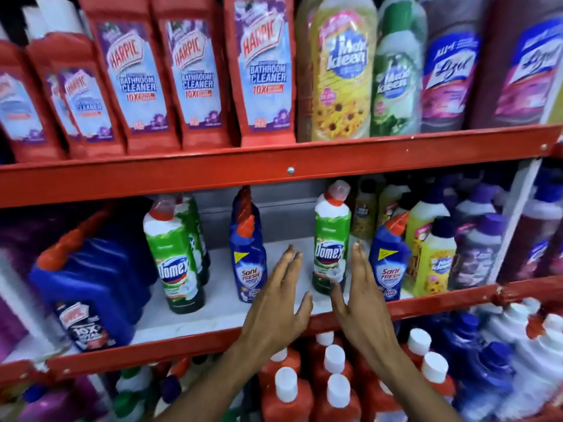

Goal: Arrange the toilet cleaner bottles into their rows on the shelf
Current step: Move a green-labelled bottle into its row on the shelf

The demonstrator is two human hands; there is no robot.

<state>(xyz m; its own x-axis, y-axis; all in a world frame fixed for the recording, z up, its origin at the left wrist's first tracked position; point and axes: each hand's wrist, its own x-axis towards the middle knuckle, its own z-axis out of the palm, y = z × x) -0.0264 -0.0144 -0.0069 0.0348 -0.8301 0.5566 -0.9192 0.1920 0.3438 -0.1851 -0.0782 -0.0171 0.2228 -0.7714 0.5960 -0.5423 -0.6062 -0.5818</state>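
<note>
On the middle shelf (219,309) a lone green Domex bottle (330,239) stands upright between my two hands. My left hand (280,303) is flat and open just to its left, not touching it. My right hand (362,296) is open on its right side, thumb near the bottle's base. A blue Sani Fresh bottle (388,260) stands right of my right hand. Further left stand a row of blue Sani Fresh bottles (248,257), a row of green Domex bottles (175,257), and blue Harpic bottles (88,287).
Yellow and purple floor cleaner bottles (432,257) crowd the shelf's right end. Red Harpic bathroom cleaner bottles (198,71) and tall Max Kleen bottles (341,71) fill the upper shelf. White-capped red bottles (335,388) stand on the shelf below, under my wrists.
</note>
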